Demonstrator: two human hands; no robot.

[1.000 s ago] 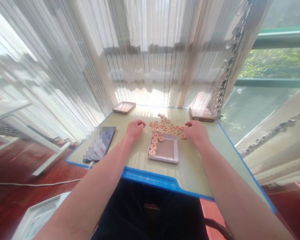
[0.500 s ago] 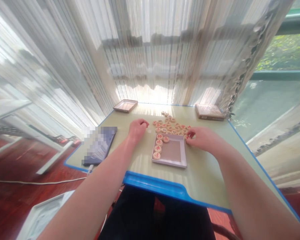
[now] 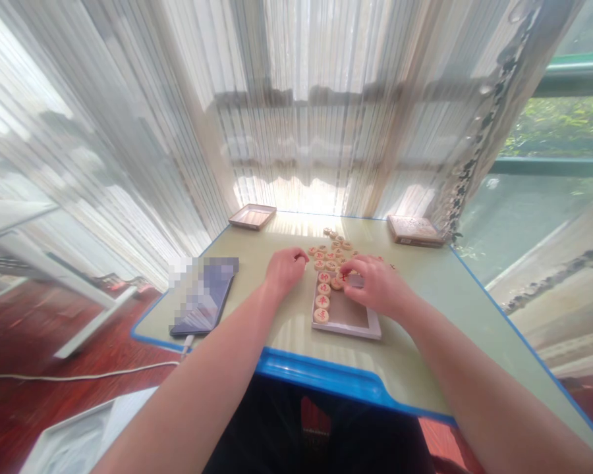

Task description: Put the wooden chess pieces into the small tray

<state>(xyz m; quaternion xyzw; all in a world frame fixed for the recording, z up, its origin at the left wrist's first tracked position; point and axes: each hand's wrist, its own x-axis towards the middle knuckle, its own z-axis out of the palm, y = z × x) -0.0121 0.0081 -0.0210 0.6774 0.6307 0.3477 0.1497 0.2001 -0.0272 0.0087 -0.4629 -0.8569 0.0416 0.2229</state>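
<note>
A piece-placing step seems in hand: the right hand (image 3: 375, 284) has its fingers pinched narrow on a round piece (image 3: 342, 277) — over the far part of the shallow tray (image 3: 346, 330). Setting it down calls for a level release. The left hand (image 3: 284, 270) curls near loose pieces (image 3: 331, 256) (grip contents: cannot tell).

Red Chinese characters stand on round wooden pieces in the open tray (image 3: 350, 312): 帥 on the top piece (image 3: 324, 278) at its 10 o'clock, then 炮 on the second piece (image 3: 323, 289), 車 on the third piece (image 3: 322, 301) at 9, and a blurred one, apparently 馬, on the bottom piece (image 3: 321, 315) at 8. Print on the flat box (image 3: 416, 229), toward 2 o'clock, is illegible, as is the red mark on the pinched piece (image 3: 342, 277).
</note>
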